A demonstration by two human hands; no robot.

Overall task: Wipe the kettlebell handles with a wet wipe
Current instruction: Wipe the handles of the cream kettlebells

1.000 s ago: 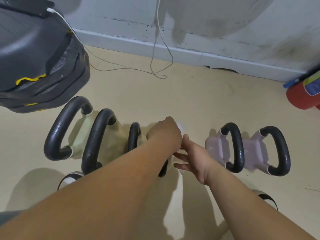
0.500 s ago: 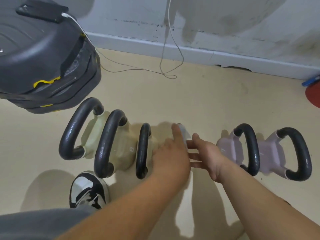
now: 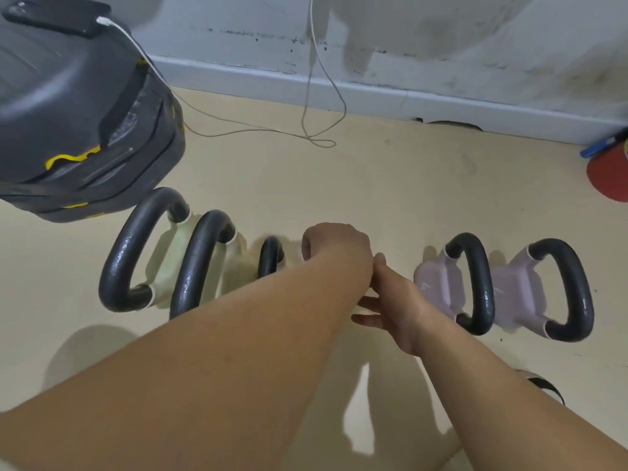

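Note:
Kettlebells stand in a row on the beige floor. Three cream ones with black handles [image 3: 197,263] are on the left, and two lilac ones with black handles [image 3: 472,283] are on the right. Between the groups, my left hand [image 3: 336,248] is curled into a fist, knuckles up, over a spot that it and my forearm hide. The wet wipe and the handle under it do not show. My right hand [image 3: 394,300] lies just right of my left wrist, fingers straight and pointing left beneath it, holding nothing that I can see.
A dark grey case with yellow trim [image 3: 78,107] sits at the back left, a phone [image 3: 57,17] on top. Its white cable [image 3: 326,107] loops over the floor by the wall. A red object [image 3: 608,178] lies far right. My shoe [image 3: 543,385] is at the lower right.
My left hand went from straight fingers on a white-wrapped handle to a curled fist further back. The white wipe has dropped out of sight. My right hand stayed close beside it.

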